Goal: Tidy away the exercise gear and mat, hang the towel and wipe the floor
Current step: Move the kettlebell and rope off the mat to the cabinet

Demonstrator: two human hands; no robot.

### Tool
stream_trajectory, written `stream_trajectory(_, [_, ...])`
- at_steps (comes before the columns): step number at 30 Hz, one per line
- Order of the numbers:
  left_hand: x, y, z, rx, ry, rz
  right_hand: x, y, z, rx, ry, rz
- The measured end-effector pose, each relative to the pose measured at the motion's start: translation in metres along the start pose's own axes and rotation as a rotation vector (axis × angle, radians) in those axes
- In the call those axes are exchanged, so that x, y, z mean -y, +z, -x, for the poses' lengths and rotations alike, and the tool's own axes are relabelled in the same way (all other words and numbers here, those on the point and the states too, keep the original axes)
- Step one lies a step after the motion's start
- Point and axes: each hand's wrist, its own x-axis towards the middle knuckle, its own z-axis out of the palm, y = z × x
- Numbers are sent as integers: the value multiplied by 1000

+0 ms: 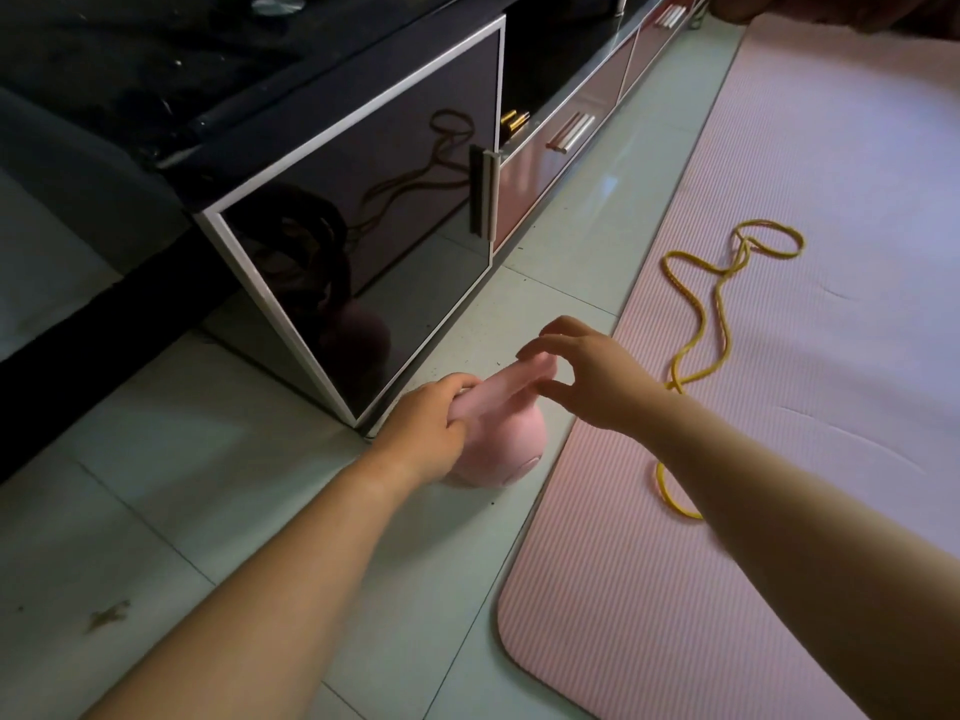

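Observation:
A pink kettlebell (506,449) stands on the tiled floor beside the corner of a dark cabinet. My left hand (431,423) is closed around the near end of its handle. My right hand (587,376) hovers over the far end of the handle with fingers spread and curved, holding nothing. A pink exercise mat (810,356) lies flat to the right. A yellow skipping rope (722,314) trails loosely across the mat and passes under my right forearm.
A low dark glossy cabinet (363,241) with a white-framed door and a vertical handle (483,194) runs along the left. Pink drawers (566,142) continue beyond it. Pale floor tiles (156,511) show a dirt smear (106,615) at the lower left.

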Motion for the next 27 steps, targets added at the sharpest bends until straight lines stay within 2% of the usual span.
stream_trajectory(6, [14, -10, 9, 28, 44, -40, 10, 10, 12, 24, 11, -32])
stream_trajectory(18, [22, 1, 14, -142, 66, 11, 18, 19, 8, 18, -21, -76])
stream_trajectory(27, [31, 8, 17, -146, 27, 73, 26, 26, 13, -8, -40, -158])
